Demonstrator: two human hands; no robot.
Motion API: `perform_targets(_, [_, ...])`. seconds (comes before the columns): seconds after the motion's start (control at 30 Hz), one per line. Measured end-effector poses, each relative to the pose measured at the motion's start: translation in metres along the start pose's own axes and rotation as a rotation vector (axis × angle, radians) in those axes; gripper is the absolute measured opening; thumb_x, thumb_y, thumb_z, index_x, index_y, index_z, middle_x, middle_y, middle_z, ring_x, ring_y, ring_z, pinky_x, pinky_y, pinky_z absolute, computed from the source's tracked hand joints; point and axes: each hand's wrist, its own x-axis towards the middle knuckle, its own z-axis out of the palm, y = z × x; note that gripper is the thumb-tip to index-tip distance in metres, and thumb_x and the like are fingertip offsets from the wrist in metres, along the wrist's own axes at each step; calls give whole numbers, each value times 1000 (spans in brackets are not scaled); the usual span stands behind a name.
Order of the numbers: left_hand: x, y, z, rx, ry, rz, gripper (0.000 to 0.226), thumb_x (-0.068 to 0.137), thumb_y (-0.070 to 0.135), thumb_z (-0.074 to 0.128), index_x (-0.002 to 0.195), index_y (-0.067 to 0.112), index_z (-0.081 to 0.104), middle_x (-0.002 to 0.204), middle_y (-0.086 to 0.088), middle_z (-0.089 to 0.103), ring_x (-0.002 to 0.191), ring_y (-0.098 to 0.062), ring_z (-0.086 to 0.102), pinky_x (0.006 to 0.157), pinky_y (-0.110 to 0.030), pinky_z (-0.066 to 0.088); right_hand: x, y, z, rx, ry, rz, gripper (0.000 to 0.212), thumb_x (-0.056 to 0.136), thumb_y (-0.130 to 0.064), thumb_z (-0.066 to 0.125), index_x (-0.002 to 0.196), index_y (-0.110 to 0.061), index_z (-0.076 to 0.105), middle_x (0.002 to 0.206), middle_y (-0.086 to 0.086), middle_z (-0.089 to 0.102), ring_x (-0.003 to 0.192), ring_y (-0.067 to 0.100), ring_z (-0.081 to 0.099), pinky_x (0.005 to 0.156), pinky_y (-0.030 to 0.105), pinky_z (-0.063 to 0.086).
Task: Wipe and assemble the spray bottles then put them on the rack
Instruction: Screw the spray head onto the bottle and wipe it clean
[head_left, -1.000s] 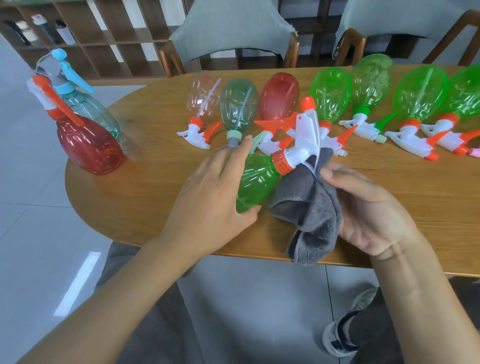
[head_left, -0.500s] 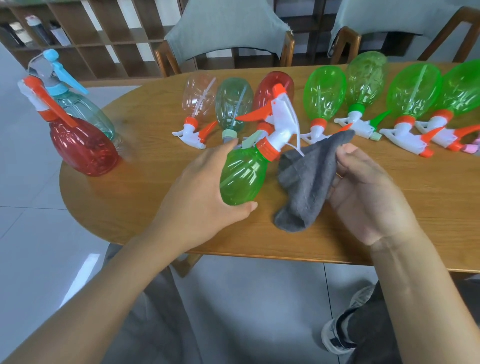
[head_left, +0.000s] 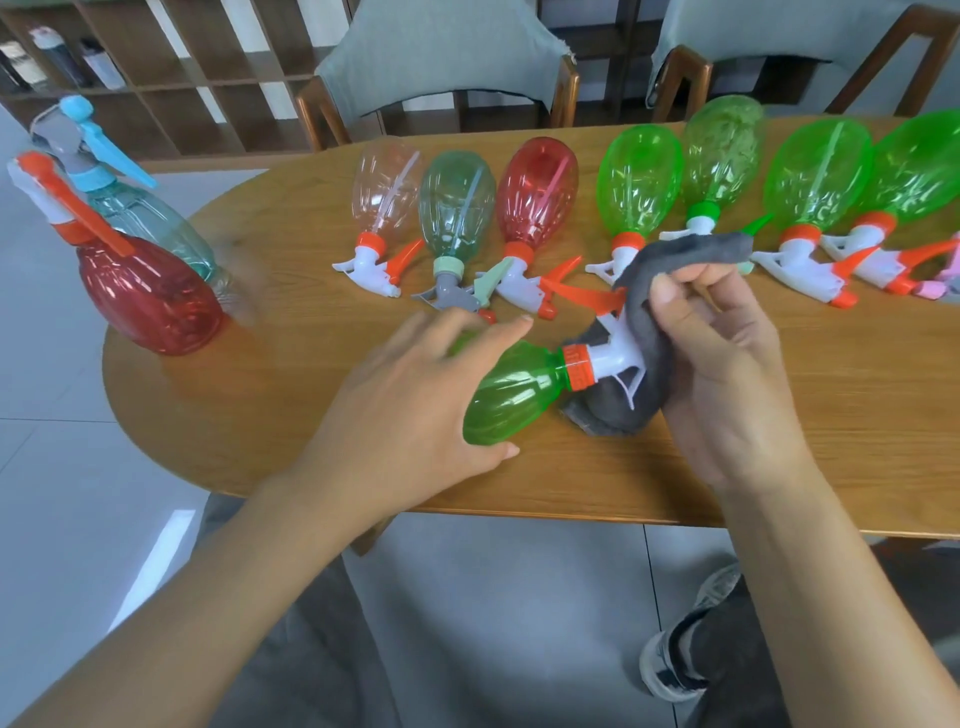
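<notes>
Near the front edge of the oval wooden tabletop (head_left: 779, 441) the green transparent plastic spray bottle (head_left: 511, 397) is held lying down, its long axis running from lower left to upper right. Its body is gripped by the left hand (head_left: 415, 410); the white trigger head (head_left: 613, 358) points to the right hand (head_left: 727, 364), which is nearer to it. A grey cloth (head_left: 649, 312) is pinched around that head by curled fingers.

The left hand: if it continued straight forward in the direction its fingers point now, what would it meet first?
Probably the grey-and-mint spray head of the teal bottle, lying just beyond the left hand, which grips the green bottle; depth is uncertain.
</notes>
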Motion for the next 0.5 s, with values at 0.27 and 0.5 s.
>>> perform_targets(0.27, [1, 5, 7, 108, 65, -6, 95, 67, 56, 83, 150, 34, 45, 129, 7, 55, 116, -20, 50, 86, -38, 55, 4, 6, -8, -152, -40, 91, 26, 96, -17, 69, 119, -7, 65, 108, 14, 77, 96, 29, 72, 92, 42, 53])
perform_targets(0.5, [0, 13, 13, 181, 154, -47, 95, 64, 53, 88, 147, 28, 50, 123, 1, 60, 108, -25, 57, 76, -38, 55, 1, 18, -4, -368, 229, -23, 18, 90, -31, 78, 86, -15, 70, 71, -5, 76, 60, 6, 65, 56, 21, 50])
